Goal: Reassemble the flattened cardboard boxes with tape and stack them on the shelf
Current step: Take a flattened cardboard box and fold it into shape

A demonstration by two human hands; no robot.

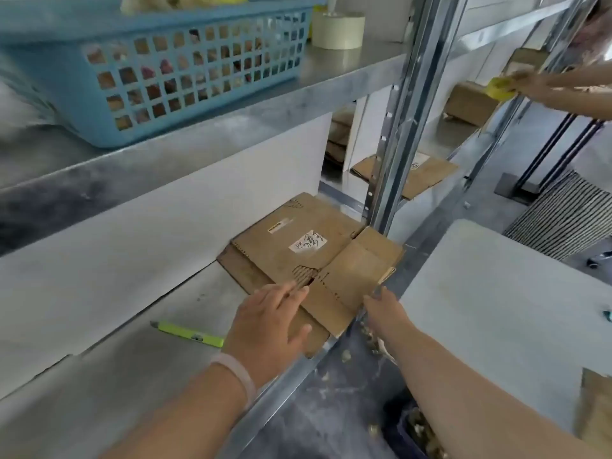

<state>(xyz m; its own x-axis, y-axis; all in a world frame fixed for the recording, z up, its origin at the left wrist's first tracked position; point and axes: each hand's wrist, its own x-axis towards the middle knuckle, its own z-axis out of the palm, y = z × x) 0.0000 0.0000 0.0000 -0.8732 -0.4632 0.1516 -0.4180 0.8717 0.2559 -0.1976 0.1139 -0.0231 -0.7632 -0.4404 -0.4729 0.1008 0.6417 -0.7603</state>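
Flat left hand [273,314] steadies the box [281,260] on the shelf [132,359]; right hand [381,304] is at its right edge, grip indiscernible.

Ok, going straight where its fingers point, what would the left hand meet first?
Probably the torn patch in the flattened brown cardboard box, just past the left hand; then its white label.

basket [165,26]: cut by top edge; contents blurred | right hand [384,311]: most fingers hidden at flattened box [308,256] edge

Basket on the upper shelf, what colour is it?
Light blue; the basket shows best in the head view.
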